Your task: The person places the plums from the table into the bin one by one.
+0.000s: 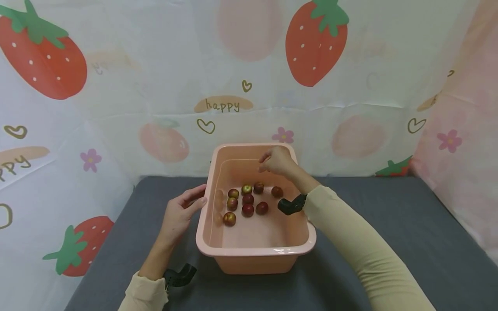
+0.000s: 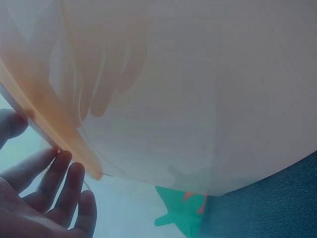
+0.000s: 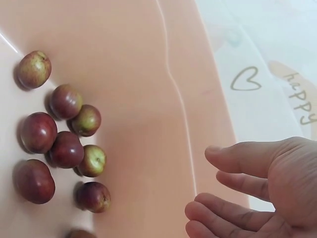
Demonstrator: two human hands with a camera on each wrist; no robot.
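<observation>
A pink plastic basin [image 1: 264, 251] holds several small red and yellow-green plums [image 1: 247, 210], spread over its left and far floor. At its left rim, my left hand [image 1: 182, 211] touches the outer edge with thumb and relaxed fingertips. In the left wrist view, those fingers [image 2: 54, 193] sit beside the rim, with the pale basin wall [image 2: 223, 99] filling much of the picture. My right hand [image 1: 278, 160] hovers over the far right part of the basin, above the plums. From the right wrist view, its fingers look loosely bent with nothing between them, apart from the plums [image 3: 67, 149].
The basin stands on a table with a dark grey cloth [image 1: 155, 190]. Behind and at the sides hangs a white curtain [image 1: 163, 77] printed with strawberries, hearts and flowers. Black wrist devices sit on both cuffs; the right one [image 1: 292, 205] is over the basin.
</observation>
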